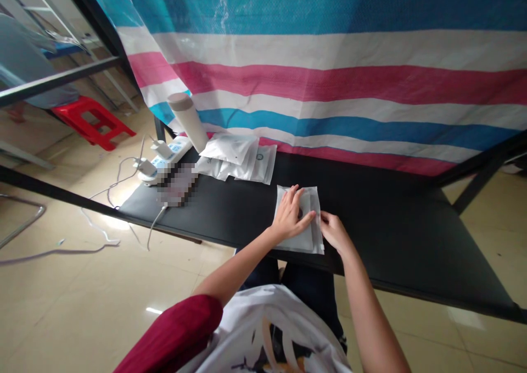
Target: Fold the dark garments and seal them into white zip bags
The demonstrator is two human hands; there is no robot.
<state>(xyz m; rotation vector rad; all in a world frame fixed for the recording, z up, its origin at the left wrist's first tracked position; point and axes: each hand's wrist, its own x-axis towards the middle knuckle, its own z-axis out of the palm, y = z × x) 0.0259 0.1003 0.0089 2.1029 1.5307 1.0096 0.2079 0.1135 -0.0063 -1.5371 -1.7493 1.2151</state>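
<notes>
We log: left hand, fingers spread flat on a white pouch on the black surface | right hand, fingers pressed together at the pouch's edge; any pinch is hard to make out, we think | dark mark half hidden under left hand | pixelated object unreadable

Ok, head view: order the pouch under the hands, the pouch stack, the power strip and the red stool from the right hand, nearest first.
1. Flat pouch: at the fingers of the right hand.
2. Stack of white pouches: ahead, left.
3. Power strip: farther left.
4. Red stool: farthest left.
</notes>
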